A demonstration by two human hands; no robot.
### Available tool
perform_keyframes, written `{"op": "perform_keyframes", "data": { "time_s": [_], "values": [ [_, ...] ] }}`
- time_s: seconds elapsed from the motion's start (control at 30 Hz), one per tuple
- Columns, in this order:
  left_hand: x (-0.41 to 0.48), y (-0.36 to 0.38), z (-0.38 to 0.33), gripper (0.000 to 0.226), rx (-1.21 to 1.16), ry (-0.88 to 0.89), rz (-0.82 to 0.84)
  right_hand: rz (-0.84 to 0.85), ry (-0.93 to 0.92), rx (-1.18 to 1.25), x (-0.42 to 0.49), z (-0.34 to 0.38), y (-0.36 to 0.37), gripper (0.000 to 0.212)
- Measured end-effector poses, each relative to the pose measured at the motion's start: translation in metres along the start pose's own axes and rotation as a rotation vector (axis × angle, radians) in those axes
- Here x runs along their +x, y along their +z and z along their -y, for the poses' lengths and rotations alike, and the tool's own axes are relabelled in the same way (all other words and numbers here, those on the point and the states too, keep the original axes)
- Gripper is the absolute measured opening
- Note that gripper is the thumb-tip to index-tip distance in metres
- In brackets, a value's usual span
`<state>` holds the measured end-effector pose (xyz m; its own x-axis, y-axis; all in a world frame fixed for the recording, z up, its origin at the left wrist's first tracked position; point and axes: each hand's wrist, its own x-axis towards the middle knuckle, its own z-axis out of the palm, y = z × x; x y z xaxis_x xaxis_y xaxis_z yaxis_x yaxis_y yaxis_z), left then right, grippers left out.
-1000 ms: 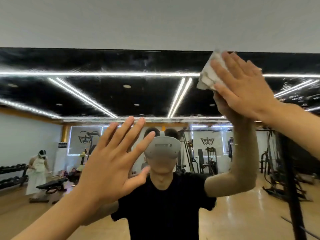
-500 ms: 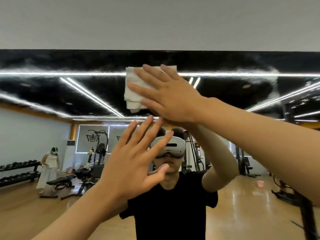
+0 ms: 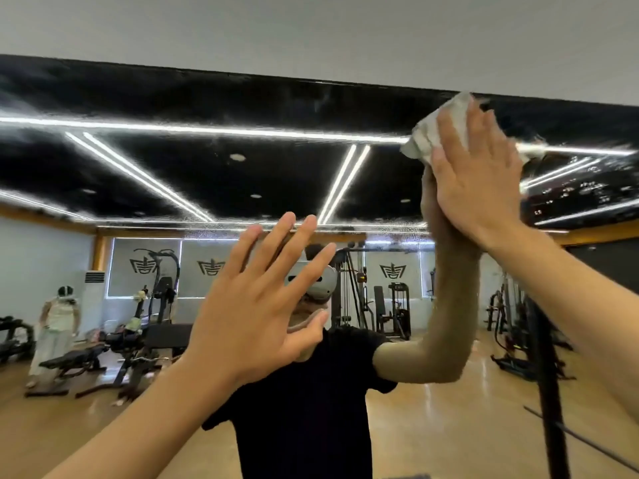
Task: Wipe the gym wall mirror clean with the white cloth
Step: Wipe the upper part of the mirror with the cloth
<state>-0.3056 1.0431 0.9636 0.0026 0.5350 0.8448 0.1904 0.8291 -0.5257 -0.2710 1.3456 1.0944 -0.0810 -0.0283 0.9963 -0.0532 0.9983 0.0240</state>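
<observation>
The left hand (image 3: 256, 305), fingers spread and holding nothing, faces the middle of the mirror (image 3: 207, 98); a touch there would likely smudge the glass. Near the top edge, toward the right, the right hand (image 3: 480, 178) presses the bunched white cloth (image 3: 432, 129) flat with straight fingers; unpinched, the cloth could slip out.

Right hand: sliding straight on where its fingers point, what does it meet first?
The right hand lies flat on the cloth, fingers pointing up. Just beyond the cloth comes the top edge of the mirror, then the wall above. Whether that edge forms a lip, I cannot tell.
</observation>
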Motion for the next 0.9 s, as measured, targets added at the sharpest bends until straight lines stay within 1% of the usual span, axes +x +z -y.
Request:
{"op": "perform_keyframes", "data": {
  "time_s": [0.07,0.13,0.2,0.27,0.3,0.33,0.37,0.47,0.57,0.63,0.7,0.77,0.83,0.9],
  "values": [
    [-0.001,0.0,0.001,0.075,-0.009,0.008,0.001,0.02,-0.104,-0.037,-0.025,0.029,0.008,0.06],
    [-0.001,0.0,0.003,0.075,-0.015,0.015,0.0,0.083,-0.237,-0.062,-0.056,0.038,0.013,0.06],
    [-0.002,0.001,0.003,0.075,-0.014,0.02,0.007,0.171,-0.405,-0.08,-0.078,0.024,0.009,0.06],
    [-0.001,0.001,0.002,0.076,-0.01,0.024,0.008,0.244,-0.591,-0.108,-0.071,-0.008,-0.002,0.06],
    [-0.002,0.001,0.003,0.075,-0.014,0.02,0.007,0.267,-0.638,-0.12,-0.059,-0.026,-0.007,0.059],
    [-0.002,0.0,0.002,0.075,-0.022,0.014,0.008,0.276,-0.628,-0.117,-0.044,-0.042,-0.011,0.059],
    [-0.001,-0.001,0.002,0.075,-0.025,0.01,0.013,0.268,-0.578,-0.1,-0.027,-0.059,-0.015,0.059],
    [0.0,-0.002,0.0,0.076,-0.011,0.012,0.028,0.205,-0.456,-0.102,0.024,-0.086,-0.022,0.061],
    [0.0,-0.003,0.0,0.076,-0.015,0.011,0.026,0.178,-0.368,-0.103,0.053,-0.079,-0.028,0.065],
    [0.0,-0.005,-0.001,0.077,-0.018,0.008,0.02,0.173,-0.32,-0.059,0.047,-0.066,-0.028,0.068],
    [0.0,-0.007,-0.003,0.077,-0.019,0.001,0.016,0.167,-0.368,-0.065,0.011,-0.06,-0.02,0.067],
    [0.001,-0.007,-0.004,0.077,-0.022,-0.001,0.004,0.164,-0.503,-0.123,-0.039,-0.066,-0.01,0.065],
    [0.002,-0.007,-0.005,0.078,-0.029,-0.006,0.0,0.178,-0.627,-0.115,-0.078,-0.08,-0.007,0.062],
    [0.002,-0.008,-0.005,0.079,-0.03,-0.012,0.006,0.226,-0.707,-0.084,-0.084,-0.093,-0.01,0.06]
  ]
}}
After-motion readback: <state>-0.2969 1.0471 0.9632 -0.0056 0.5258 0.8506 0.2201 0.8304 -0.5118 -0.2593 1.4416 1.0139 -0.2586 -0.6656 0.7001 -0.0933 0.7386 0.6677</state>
